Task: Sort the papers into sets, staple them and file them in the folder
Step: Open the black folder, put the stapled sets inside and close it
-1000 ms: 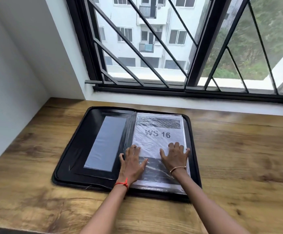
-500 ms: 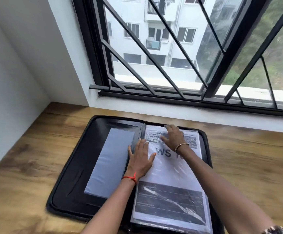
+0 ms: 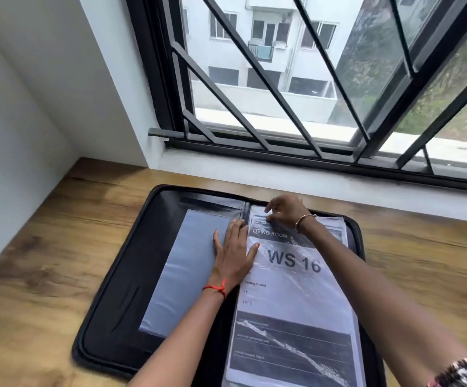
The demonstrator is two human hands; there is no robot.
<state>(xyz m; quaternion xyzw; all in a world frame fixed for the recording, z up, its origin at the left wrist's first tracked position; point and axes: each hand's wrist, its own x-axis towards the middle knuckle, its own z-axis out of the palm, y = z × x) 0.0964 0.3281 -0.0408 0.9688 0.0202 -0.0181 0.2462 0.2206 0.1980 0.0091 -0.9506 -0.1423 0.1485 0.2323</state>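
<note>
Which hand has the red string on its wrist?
The left hand, lying flat at the middle of the folder. The right hand, pinching the top of the plastic sleeve, wears a beaded bracelet instead.

A wooden desk point(image 3: 410, 263) meets a white wall point(image 3: 23, 107) beneath a black-barred window point(image 3: 296, 88), daylight outside.

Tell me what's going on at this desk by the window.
A person is working at an open black folder on the wooden desk. The left hand rests flat by the spine, while the right hand pinches the top edge of the plastic sleeve holding the WS 16 sheet.
</note>
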